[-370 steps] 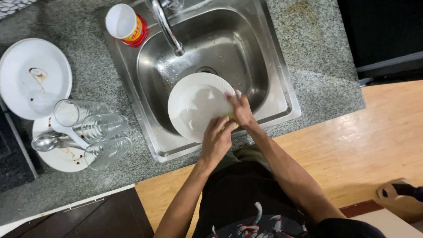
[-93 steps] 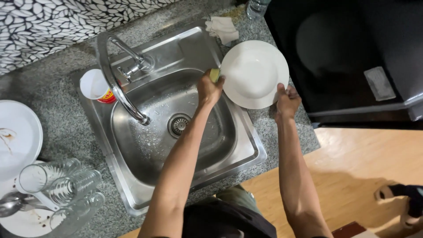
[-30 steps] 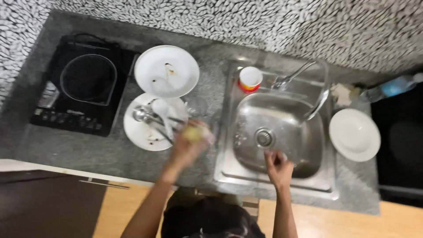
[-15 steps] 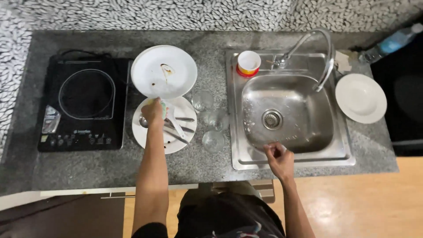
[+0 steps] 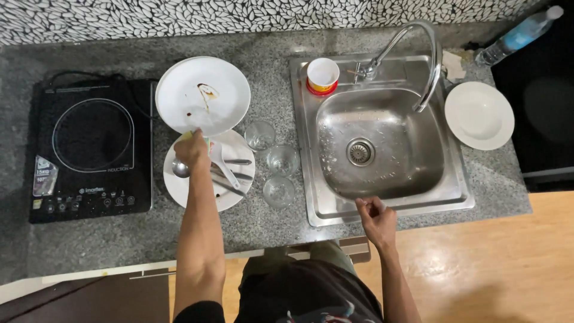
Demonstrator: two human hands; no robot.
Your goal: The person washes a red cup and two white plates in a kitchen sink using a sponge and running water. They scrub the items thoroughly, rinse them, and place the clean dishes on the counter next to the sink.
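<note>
Half a second ago the left hand [image 5: 192,151] reached over the lower plate [image 5: 179,190]; it now sits at the near edge of the stained white plate [image 5: 203,93], left of the sink [image 5: 382,143], fingers curled around a small yellow-green sponge [image 5: 189,135]. The right hand [image 5: 375,216] has stayed on the sink's front rim, loosely curled and holding nothing. The spoon [image 5: 182,169] lies on the lower plate, just below the stained plate, long axis left to right, bowl pointing away from the sink. Three glasses [image 5: 281,160] stand on the surface between that plate and the sink.
</note>
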